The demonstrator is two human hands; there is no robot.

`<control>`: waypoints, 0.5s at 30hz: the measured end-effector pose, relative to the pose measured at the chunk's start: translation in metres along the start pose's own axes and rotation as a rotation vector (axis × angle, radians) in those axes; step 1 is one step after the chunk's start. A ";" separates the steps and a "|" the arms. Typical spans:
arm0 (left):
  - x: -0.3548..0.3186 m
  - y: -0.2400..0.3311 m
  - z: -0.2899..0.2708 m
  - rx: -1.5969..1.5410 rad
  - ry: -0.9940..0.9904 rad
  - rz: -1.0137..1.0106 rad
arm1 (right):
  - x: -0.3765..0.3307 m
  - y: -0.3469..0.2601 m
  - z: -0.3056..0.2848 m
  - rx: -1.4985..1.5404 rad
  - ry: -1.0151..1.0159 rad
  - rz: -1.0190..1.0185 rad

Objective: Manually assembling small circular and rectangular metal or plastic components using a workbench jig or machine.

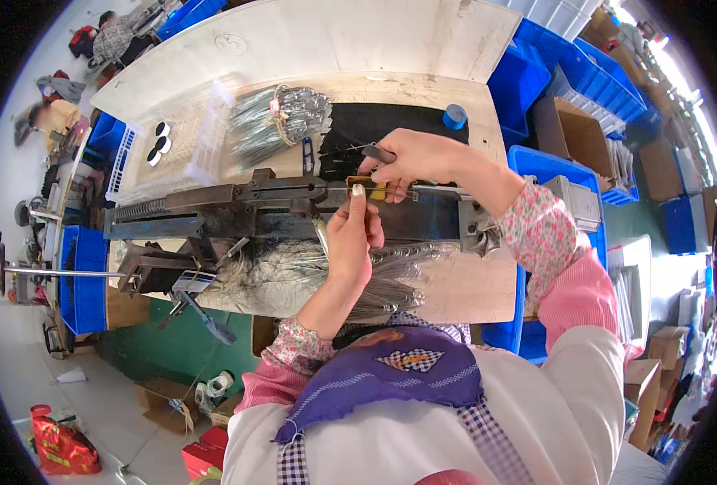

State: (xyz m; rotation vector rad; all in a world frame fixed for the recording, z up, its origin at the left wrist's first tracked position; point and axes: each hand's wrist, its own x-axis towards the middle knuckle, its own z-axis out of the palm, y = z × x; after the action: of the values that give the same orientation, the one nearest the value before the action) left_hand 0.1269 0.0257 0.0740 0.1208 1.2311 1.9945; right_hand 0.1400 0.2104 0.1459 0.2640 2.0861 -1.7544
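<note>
Held piece: a small yellow-brown block (369, 187) with a thin metal rod (435, 190) running out of it toward 3 o'clock, lying on top of the long dark metal jig (237, 208), just above the frame's centre.
Left hand (353, 234): raised from 6 o'clock, fingers folded in, thumb tip pressed up against the block; it pinches the block from below.
Right hand (415, 158): arrives from 3 o'clock, curled over the block from above, fingertips closed on a slim dark tool (378, 153) whose point aims toward 9 o'clock. Whether it also touches the block cannot be told.
Jig: stretches across the wooden bench (471, 287) from 9 o'clock to 3 o'clock, with a coil spring at its 9 o'clock end and a grey bracket (478, 230) at its 3 o'clock end.
Below the jig: a loose heap of thin silver wires (294, 279), toward 6 o'clock, partly under the left wrist.
Above the jig: a tied bundle of the same wires (281, 117) at 11 o'clock, a black mat (374, 121) at 12 o'clock, and a blue tape roll (454, 116) at 1 o'clock.
Outer ring: blue plastic crates (592, 77) at 2 o'clock, cardboard boxes (572, 133) beside them, a red bag (61, 444) on the floor at 7 o'clock.
Person: white apron, purple neckerchief (395, 376), pink floral sleeves.
</note>
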 end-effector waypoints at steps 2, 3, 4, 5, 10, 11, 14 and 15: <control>-0.003 0.001 0.008 0.045 0.011 -0.045 | 0.006 0.003 -0.005 -0.001 -0.032 0.024; 0.002 -0.001 0.002 0.008 -0.180 -0.062 | 0.008 0.004 -0.006 -0.013 -0.067 0.044; 0.003 -0.001 0.003 0.009 -0.175 -0.066 | 0.007 0.004 -0.005 -0.008 -0.071 0.045; 0.005 -0.001 0.009 -0.175 -0.210 -0.066 | 0.004 0.001 -0.004 -0.098 -0.066 -0.034; 0.000 0.007 0.016 -0.630 -0.300 -0.139 | -0.030 -0.019 0.012 -1.015 0.510 -0.260; 0.000 0.007 0.014 -0.656 -0.293 -0.159 | -0.034 -0.014 0.015 -1.018 0.501 -0.257; -0.001 0.002 0.009 -0.819 -0.336 -0.211 | -0.049 0.002 0.041 -1.149 0.592 -0.644; -0.001 0.002 0.008 -0.827 -0.334 -0.209 | -0.048 0.008 0.055 -1.025 0.544 -0.678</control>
State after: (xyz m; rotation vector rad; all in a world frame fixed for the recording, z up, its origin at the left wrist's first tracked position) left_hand 0.1300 0.0300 0.0804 -0.0828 0.1516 2.0333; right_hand 0.1963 0.1634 0.1510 -0.3470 3.4370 -0.6287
